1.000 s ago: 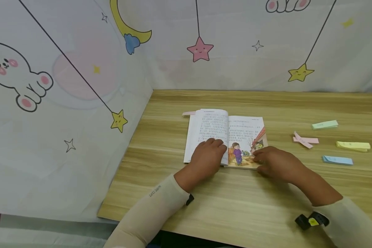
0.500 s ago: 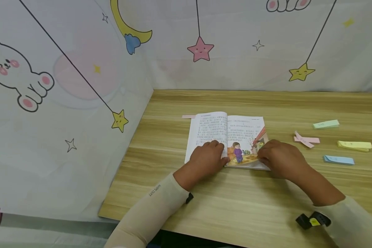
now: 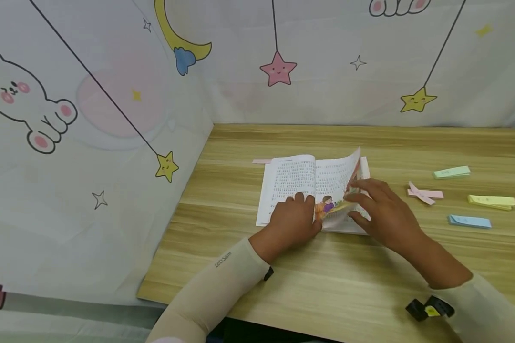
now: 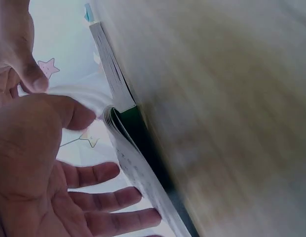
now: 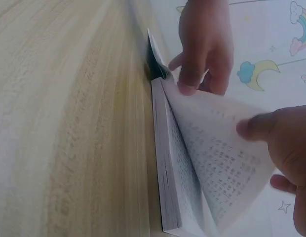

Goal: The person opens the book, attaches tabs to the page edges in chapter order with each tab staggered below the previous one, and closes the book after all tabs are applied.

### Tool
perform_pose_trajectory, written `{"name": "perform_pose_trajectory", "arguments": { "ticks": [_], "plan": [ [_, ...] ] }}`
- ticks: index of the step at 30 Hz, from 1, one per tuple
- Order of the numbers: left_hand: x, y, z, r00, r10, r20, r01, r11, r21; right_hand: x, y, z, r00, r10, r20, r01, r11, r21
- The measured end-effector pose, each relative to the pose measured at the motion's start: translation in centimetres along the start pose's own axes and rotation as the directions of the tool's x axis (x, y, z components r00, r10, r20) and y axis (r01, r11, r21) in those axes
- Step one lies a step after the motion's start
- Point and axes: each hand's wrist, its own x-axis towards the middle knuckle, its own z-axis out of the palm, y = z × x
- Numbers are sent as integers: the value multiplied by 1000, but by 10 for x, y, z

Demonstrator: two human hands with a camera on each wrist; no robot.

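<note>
An open book (image 3: 289, 171) with printed text lies on the wooden table. My left hand (image 3: 293, 216) rests on the lower part of its left page, near the spine, fingers extended. The left wrist view shows those fingers (image 4: 121, 224) against the page. My right hand (image 3: 388, 214) holds up the illustrated right page (image 3: 353, 164), which bends toward the spine. In the right wrist view, my right thumb (image 5: 254, 127) lies on the raised page's printed underside (image 5: 227, 168), while another finger shows past its edge. The thick stack of pages (image 5: 165, 173) stays below.
A pink paper strip (image 3: 261, 161) sticks out from the book's left side. To the right lie green strips (image 3: 451, 172), crossed pink strips (image 3: 425, 193), yellow strips (image 3: 491, 202) and blue strips (image 3: 469, 221). A cartoon-printed cloth (image 3: 317, 102) stands behind the table (image 3: 240, 138).
The right page has risen from lying flat and now curls leftward with my right hand, whose fingers have spread. My left hand has shifted slightly right, toward the spine.
</note>
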Motion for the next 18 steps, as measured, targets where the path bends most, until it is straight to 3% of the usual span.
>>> {"name": "perform_pose_trajectory", "arguments": {
  "ticks": [2,4,6,7,9,11,13,15,18],
  "plan": [
    [1,0,0,999,-18,-40,18,1000,2,-3,-2,0,983,182,27,-183,979,90],
    [2,0,-2,997,-42,-69,43,999,2,-5,-2,1,929,367,52,-370,912,174],
    [2,-1,-4,994,-72,-79,71,997,-9,-7,-2,3,875,479,69,-482,852,204],
    [2,-1,-5,993,-87,-82,85,996,-22,-8,-1,4,864,497,79,-503,844,184],
    [2,-1,-7,989,-121,-86,117,992,-46,-10,1,7,872,477,106,-487,867,103],
    [3,-1,-7,983,-143,-117,137,989,-54,-12,3,12,904,396,162,-407,913,37],
    [3,-2,-7,975,-155,-160,150,988,-43,-15,4,16,922,309,233,-323,946,20],
    [3,-3,-6,973,-141,-185,143,990,-1,-18,5,18,922,233,310,-261,964,51],
    [2,-4,-7,983,-46,-177,64,993,100,-21,7,17,901,173,397,-222,972,80]
  ]
}}
